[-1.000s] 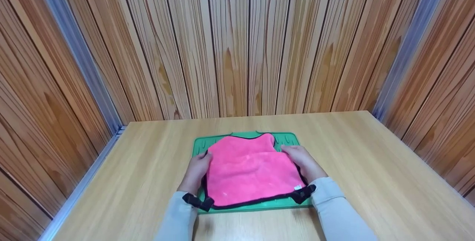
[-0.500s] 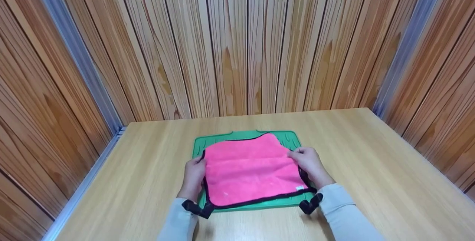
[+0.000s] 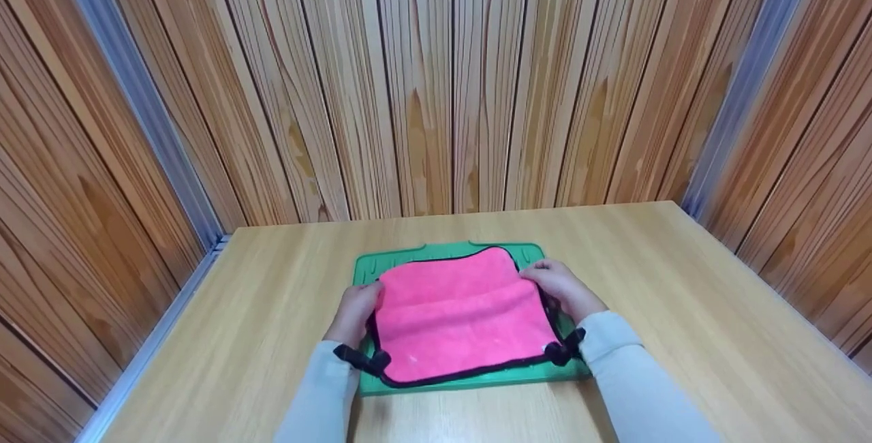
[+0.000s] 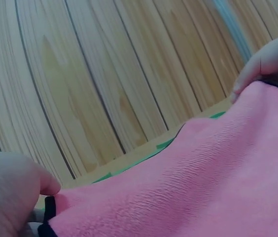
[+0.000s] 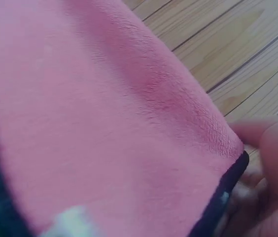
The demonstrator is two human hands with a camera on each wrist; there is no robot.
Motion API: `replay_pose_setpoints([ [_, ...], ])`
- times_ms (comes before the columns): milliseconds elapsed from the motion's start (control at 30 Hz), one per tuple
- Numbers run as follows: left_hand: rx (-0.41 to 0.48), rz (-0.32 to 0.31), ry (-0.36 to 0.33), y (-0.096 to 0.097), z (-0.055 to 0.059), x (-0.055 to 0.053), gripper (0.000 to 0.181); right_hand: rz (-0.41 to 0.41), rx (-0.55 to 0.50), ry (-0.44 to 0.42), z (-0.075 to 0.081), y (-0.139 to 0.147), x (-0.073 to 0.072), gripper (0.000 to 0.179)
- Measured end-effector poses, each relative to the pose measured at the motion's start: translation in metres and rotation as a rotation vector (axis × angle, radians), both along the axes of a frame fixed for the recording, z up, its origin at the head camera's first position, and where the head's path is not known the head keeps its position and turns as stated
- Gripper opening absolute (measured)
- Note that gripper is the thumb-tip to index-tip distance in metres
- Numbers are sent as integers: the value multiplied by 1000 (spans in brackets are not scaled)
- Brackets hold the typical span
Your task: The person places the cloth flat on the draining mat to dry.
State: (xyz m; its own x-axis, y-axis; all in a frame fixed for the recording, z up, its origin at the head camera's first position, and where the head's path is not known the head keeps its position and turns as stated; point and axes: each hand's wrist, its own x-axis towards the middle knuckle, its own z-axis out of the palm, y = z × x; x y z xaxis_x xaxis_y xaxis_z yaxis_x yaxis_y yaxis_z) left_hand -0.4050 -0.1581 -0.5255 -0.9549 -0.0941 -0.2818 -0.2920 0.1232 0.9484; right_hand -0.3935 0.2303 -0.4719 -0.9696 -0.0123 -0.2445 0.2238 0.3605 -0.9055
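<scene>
A pink plush cloth with a dark edging is spread over a green mat, slightly rumpled across its middle. My left hand pinches its left edge, thumb on top; in the left wrist view the thumb of that left hand presses beside the dark trim. On the opposite side my right hand pinches the right edge. The right wrist view has the right hand gripping the dark edging, with fingers underneath the pink cloth. A small white tag shows near one corner.
The mat lies on a light wooden table. A wood-plank wall rises behind the table, with more panelling at both sides and bluish metal strips in the corners.
The cloth's right edge was lifted and drawn outward, flattening its folded upper right part, then came back slightly left. Both hands keep close to its side edges.
</scene>
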Motion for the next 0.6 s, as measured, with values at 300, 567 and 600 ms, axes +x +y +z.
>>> replay_pose_setpoints([
  [300, 26, 77, -19, 21, 43, 24, 30, 22, -8, -90, 16, 0, -17, 18],
  [567, -60, 169, 119, 26, 44, 19, 31, 74, 161, -84, 17, 0, -26, 8],
  [600, -58, 175, 125, 25, 43, 19, 34, 79, 161, -87, 17, 1, -25, 4],
])
